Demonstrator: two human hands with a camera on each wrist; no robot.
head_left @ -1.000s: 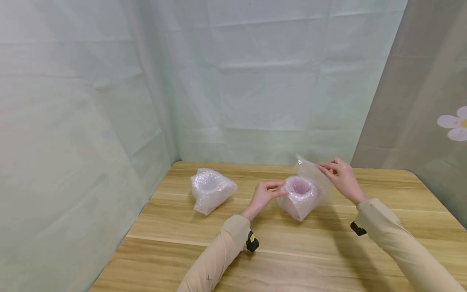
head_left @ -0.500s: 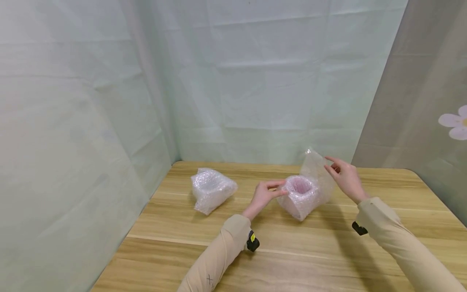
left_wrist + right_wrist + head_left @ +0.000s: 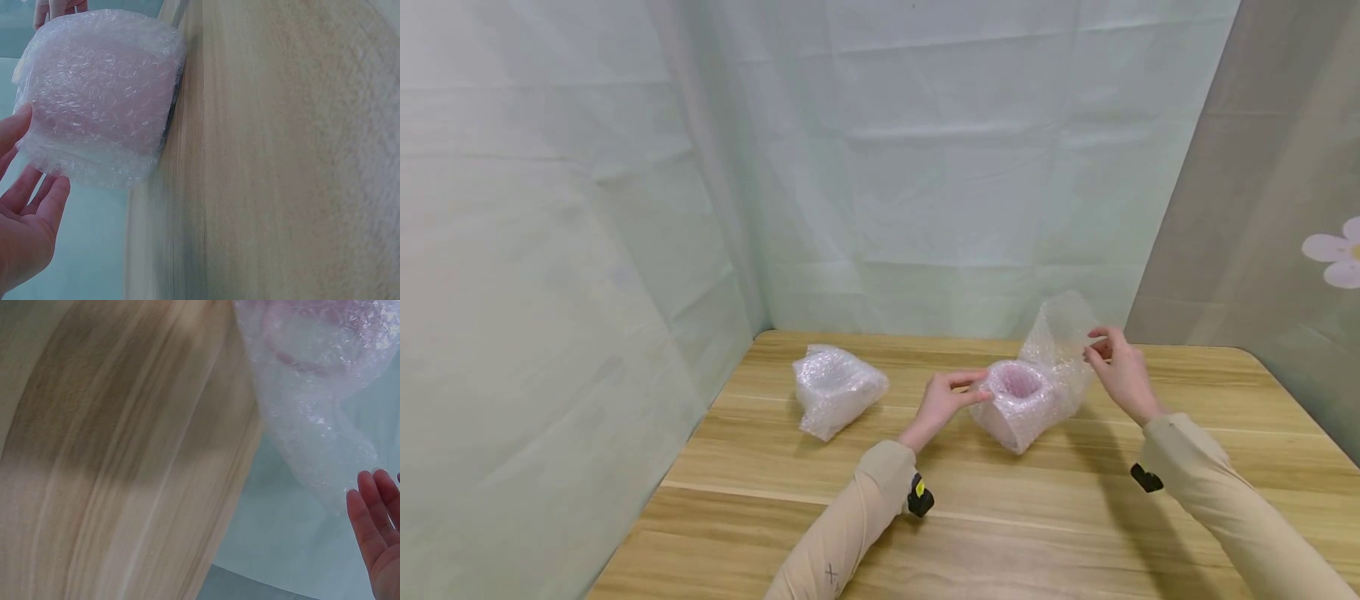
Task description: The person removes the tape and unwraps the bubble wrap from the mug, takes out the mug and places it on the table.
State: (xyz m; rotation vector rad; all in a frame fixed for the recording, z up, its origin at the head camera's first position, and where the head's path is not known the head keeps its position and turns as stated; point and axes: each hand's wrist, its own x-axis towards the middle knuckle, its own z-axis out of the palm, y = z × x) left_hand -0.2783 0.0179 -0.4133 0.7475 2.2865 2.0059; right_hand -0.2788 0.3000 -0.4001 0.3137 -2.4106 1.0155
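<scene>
A round, hollow pink thing wrapped in bubble wrap [image 3: 1018, 404] stands on the table, its opening facing up. Its exact kind is hidden by the wrap. My left hand [image 3: 942, 404] holds its left side between thumb and fingers; the left wrist view shows the pink wrapped side [image 3: 106, 81] beside the fingertips. On the right, a loose bubble wrap flap [image 3: 1063, 333] stands up from the bundle. My right hand [image 3: 1123, 371] pinches the flap's right edge with curled finger and thumb. In the right wrist view, the other fingers [image 3: 369, 519] are extended near the flap's end.
A second bubble-wrapped bundle [image 3: 835, 390] lies at the left on the wooden table [image 3: 1000, 533]. Pale curtains [image 3: 925, 167] hang behind the table and at its left. A grey-brown cloth [image 3: 1262, 167] with a flower print hangs at the right.
My right hand has moved slightly right, and the flap has swung up and right, opening away from the bundle. My left hand and the second bundle have stayed in place.
</scene>
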